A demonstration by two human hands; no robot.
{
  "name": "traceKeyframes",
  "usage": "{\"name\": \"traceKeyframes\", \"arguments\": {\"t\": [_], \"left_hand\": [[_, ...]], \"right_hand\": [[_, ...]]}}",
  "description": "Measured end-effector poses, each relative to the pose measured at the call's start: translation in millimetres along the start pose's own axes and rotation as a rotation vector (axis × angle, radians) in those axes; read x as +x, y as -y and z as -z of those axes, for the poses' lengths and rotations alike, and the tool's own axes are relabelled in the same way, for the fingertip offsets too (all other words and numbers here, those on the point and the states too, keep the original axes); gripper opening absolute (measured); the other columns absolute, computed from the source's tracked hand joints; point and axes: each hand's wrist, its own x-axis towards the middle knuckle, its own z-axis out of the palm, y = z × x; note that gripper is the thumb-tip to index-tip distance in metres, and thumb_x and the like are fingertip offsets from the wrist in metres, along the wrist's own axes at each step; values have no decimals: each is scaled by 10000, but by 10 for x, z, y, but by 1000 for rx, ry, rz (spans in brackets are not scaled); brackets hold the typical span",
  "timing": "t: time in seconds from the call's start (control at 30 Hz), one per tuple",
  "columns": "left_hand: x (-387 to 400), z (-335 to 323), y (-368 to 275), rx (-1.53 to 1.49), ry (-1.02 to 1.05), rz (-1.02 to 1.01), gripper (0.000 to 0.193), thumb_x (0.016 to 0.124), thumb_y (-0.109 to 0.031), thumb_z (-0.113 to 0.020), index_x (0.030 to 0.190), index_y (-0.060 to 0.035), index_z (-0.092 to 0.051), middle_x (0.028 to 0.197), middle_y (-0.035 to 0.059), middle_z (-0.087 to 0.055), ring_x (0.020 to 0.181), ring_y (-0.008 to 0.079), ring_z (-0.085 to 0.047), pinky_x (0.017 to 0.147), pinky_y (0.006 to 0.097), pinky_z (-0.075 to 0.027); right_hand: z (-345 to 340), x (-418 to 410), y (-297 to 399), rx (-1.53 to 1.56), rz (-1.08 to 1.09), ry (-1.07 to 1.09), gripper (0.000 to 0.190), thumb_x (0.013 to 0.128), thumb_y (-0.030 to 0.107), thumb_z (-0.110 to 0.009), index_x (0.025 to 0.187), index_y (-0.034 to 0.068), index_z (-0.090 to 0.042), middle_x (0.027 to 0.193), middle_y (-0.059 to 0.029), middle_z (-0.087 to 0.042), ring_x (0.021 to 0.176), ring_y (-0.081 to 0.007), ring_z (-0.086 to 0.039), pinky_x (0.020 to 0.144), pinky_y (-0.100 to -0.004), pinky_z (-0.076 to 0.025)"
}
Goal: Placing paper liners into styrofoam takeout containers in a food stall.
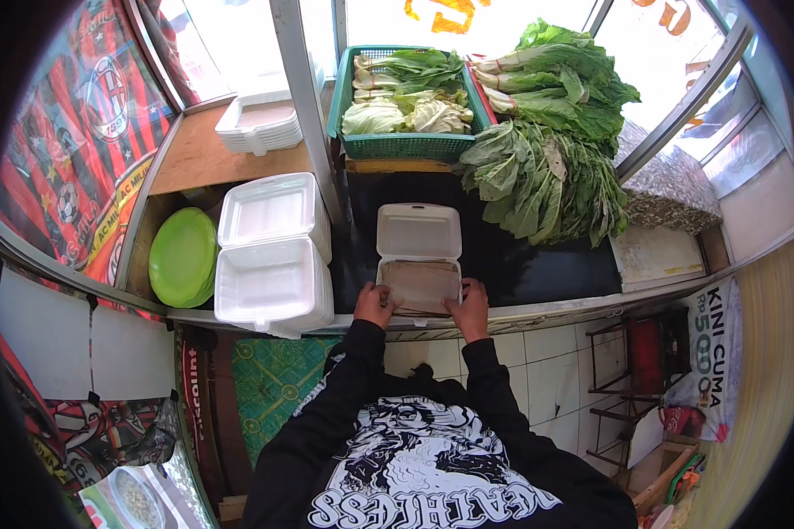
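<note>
In front of me a white foam clamshell box (419,231) stands with its lid folded back at the counter's front edge. Thin brown sheets (422,283), probably paper, lie inside its base and overlap the near rim. My left hand (375,304) holds the base at its left side, thumb turned inward by the sheets. At the right side my right hand (470,307) grips likewise, fingers along the outer wall and thumb over the sheets. How firmly the thumbs press the sheets is hard to tell. To the left rises a stack of opened foam boxes (268,281).
Green plates (183,258) are stacked at far left. More foam boxes (261,125) rest on a wooden shelf (221,162) behind. A green basket (407,145) holds cabbages and leafy greens. Bundled leafy vegetables (542,178) spread over the black counter (549,274). A metal post (304,99) rises at left.
</note>
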Motion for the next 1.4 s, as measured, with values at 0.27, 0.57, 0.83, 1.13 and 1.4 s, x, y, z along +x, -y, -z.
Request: {"name": "traceKeyframes", "arguments": {"t": [0.27,0.57,0.83,1.13,1.4], "left_hand": [[-3,2,-9,-31,-15,-4,284,618,-121,-730,859,-26,-614,769,94,-477,719,258,-519,657,356,-441],[104,39,-22,-78,-127,-6,268,661,-171,-701,874,-28,-624,793,111,-545,746,261,-558,676,352,-448],[126,201,-302,-272,-164,27,237,716,-217,-687,832,-13,-660,690,115,-631,612,197,-599,598,297,-459],[25,636,-776,-633,-110,-13,204,741,-128,-683,881,7,-621,687,53,-625,612,67,-558,555,203,-435],[-161,1348,-1131,-676,-200,-24,201,770,-66,-649,951,-25,-573,709,47,-619,620,53,-546,553,184,-416]], "right_hand": [[-57,9,-67,8,67,-58,177,684,125,-654,807,18,-585,870,-144,-530,826,-340,-541,708,-411,-442],[49,199,-139,281,-44,50,227,720,161,-680,847,-24,-646,706,-147,-643,632,-208,-628,620,-300,-471],[332,312,16,439,-47,140,210,721,140,-683,823,-37,-635,690,-88,-638,637,-105,-587,602,-248,-451],[724,433,456,608,-59,173,201,807,154,-620,845,-44,-624,705,-26,-613,606,-61,-528,557,-214,-418],[906,424,1133,640,39,239,191,794,149,-635,852,-33,-629,720,-14,-610,663,-53,-535,611,-209,-428]]}}
